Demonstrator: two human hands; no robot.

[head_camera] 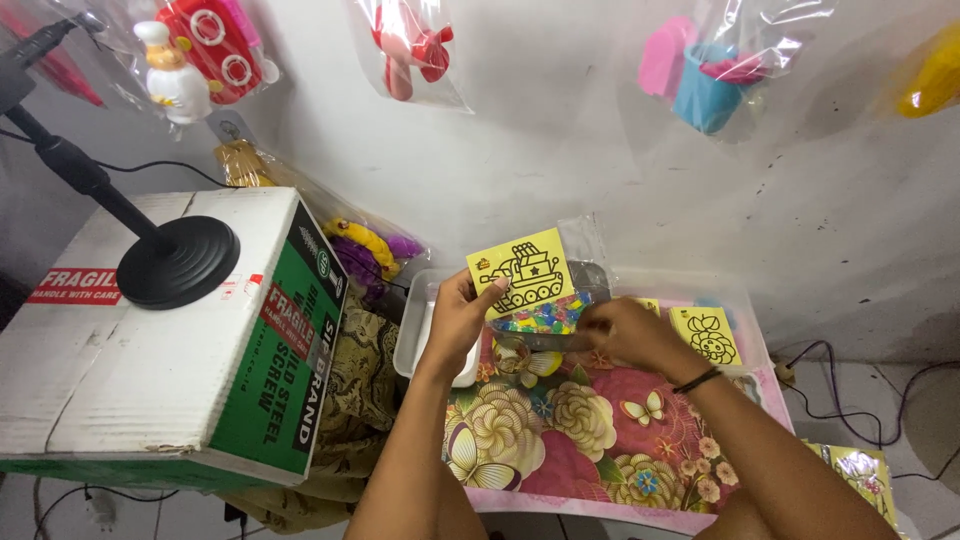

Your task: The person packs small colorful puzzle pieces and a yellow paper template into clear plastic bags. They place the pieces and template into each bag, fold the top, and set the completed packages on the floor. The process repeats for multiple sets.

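Right, counts first: 2 yellow cards w/ black line drawings. One yellow card (a ship-like drawing) is held up over the far edge of the table; the second yellow card (a round flower-ish figure) lies flat near the table's far right corner. A sliver of what may be a third yellow piece shows beside it, can't tell for sure. 1 clear packet of multicoloured bits sits just under the raised card, between the two hands. 1 clear plastic tray runs along the far edge, partly hidden. 1 flowered cloth covers the tabletop. 1 big cardboard box stands off the table's left edge, w/ 1 black round stand base on top. 5 bagged toys hang on the wall behind.

Left hand: fingers curled, thumb and fingertips pinched shut on the card's lower left corner, holding it upright.

Right hand: mostly closed, fingers bent inward and gripping the right end of the packet, low over the cloth near the far edge. A dark band is round that wrist.
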